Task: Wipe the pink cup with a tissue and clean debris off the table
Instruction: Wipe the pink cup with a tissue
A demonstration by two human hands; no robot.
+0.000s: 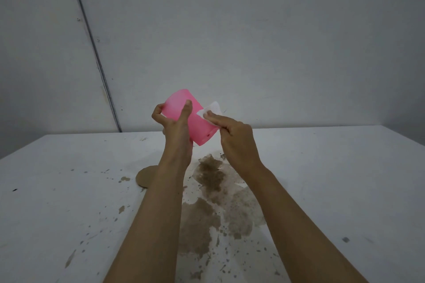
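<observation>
White table (69,202) fills the lower half of frame, brown spill patch (213,202) at lower centre running between the forearms, specks scattered round it, a tan round disc (145,177) just left of the left forearm. Pink cup (190,119) mid-frame, held up off the table, tilted on its side. Left hand (177,126) clasped round it, thumb across the near wall, fingers hooked over the upper-left end. Right hand (234,138) pinches a white tissue (212,111) against the cup's right wall, fingertips on top of the tissue.

Wipe step looks underway; spill not yet cleaned. To do it well: keep the left-hand clasp firm, turn the cup bit by bit, keep the tissue flat under the fingertips, cover all the wall, rim and base. Inside of the cup not visible.
</observation>
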